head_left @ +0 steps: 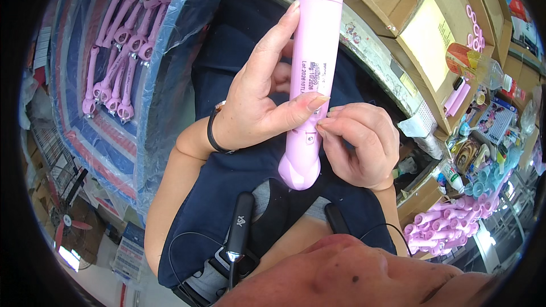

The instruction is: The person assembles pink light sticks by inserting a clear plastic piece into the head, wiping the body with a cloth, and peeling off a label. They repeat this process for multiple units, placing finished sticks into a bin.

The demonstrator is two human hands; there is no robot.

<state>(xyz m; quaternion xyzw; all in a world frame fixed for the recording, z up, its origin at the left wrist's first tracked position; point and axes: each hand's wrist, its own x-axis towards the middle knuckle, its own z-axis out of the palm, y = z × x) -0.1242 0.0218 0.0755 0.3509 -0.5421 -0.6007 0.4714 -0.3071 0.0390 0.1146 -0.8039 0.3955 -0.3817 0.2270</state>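
A long pink plastic handle, tube-shaped with a rounded lower end, stands nearly upright in front of my body. Dark print runs along its middle, and a small slot with a round metal-looking spot shows near its lower end. My left hand is closed round it from the left, with the thumb lying across the front just under the print. At its right side, beside that thumb, my right hand pinches with thumb and forefinger against the handle. What those fingertips hold, if anything, is too small to make out.
On the left, a blue plastic-lined bin holds several similar pink pieces. A worktable edge runs along the right, with cardboard trays, pink rings, a clear bottle and a heap of pink parts.
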